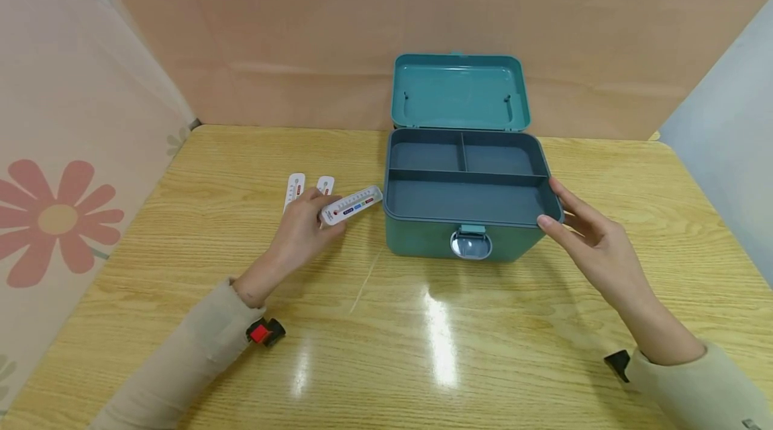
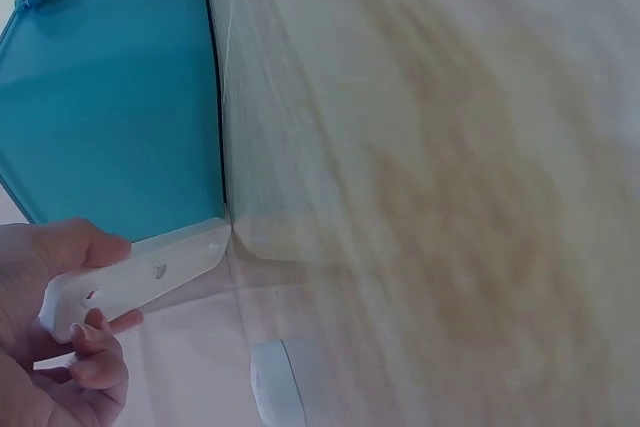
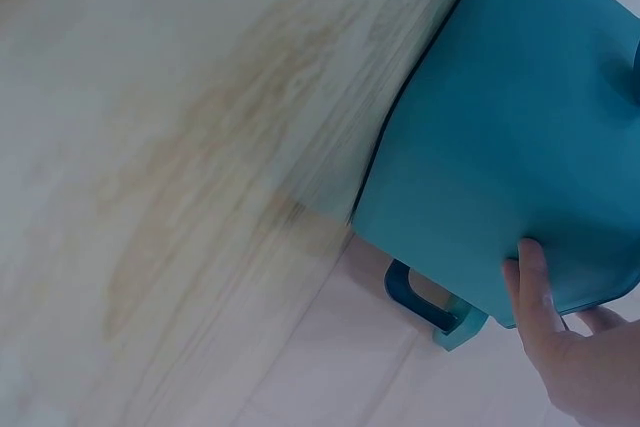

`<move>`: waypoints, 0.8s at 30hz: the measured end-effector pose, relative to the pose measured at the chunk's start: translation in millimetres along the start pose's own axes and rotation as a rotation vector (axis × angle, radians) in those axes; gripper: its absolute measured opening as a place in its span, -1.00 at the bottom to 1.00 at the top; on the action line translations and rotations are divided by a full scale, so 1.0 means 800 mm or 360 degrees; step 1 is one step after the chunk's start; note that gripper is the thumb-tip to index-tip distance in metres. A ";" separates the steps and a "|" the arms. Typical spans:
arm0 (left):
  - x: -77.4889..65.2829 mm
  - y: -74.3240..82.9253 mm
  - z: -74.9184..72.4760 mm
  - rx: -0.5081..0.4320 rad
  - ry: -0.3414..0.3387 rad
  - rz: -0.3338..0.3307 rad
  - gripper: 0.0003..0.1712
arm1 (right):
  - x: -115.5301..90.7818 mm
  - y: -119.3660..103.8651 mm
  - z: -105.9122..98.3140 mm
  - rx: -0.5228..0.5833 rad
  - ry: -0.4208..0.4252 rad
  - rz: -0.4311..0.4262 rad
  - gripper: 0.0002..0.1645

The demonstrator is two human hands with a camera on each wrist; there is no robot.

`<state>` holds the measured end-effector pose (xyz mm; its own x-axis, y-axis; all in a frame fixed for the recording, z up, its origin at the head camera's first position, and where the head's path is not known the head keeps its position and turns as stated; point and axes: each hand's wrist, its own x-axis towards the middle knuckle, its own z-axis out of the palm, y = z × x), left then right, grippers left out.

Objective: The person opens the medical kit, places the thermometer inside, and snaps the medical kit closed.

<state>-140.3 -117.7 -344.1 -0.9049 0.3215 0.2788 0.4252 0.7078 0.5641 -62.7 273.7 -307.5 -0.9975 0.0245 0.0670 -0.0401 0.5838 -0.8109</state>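
In the head view, my left hand [image 1: 302, 227] grips a white thermometer [image 1: 351, 206] by its near end, its printed scale facing up. The far tip is beside the left wall of a teal storage box [image 1: 417, 239]; the left wrist view shows the back of the thermometer [image 2: 150, 272]. Two more white thermometers [image 1: 296, 183] [image 1: 326, 183] lie on the table behind the left hand, partly hidden by it. My right hand [image 1: 598, 249] holds the box's front right corner, thumb at the rim. Its fingers [image 3: 535, 287] lie on the outer side wall in the right wrist view.
The box's lid [image 1: 461, 94] stands open at the back. Inside is a dark grey tray [image 1: 468, 202] with three bare compartments. A clear latch [image 1: 471, 244] hangs at the front. The wooden table [image 1: 386, 349] runs back to a pinkish-brown cloth [image 1: 302, 34].
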 end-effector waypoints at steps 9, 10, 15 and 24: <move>0.000 -0.002 -0.003 -0.0075 0.0054 -0.0006 -0.55 | 0.000 0.001 0.000 0.0003 0.0000 0.0014 -0.29; 0.000 -0.001 -0.004 -0.0089 0.0059 -0.0012 -0.54 | 0.000 0.001 0.000 0.0005 -0.0001 0.0013 -0.29; 0.000 0.000 -0.010 -0.0130 0.0085 -0.0024 -0.53 | 0.000 0.002 0.000 0.0014 -0.0005 0.0006 -0.29; 0.003 -0.002 -0.015 -0.0202 0.0149 -0.0052 -0.51 | 0.000 0.001 0.000 -0.0005 -0.0008 0.0021 -0.29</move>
<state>-142.5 -125.4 -335.0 -0.9153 0.2353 0.3267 0.3997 0.6299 0.6660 -63.1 274.2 -307.8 -0.9982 0.0278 0.0533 -0.0269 0.5860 -0.8099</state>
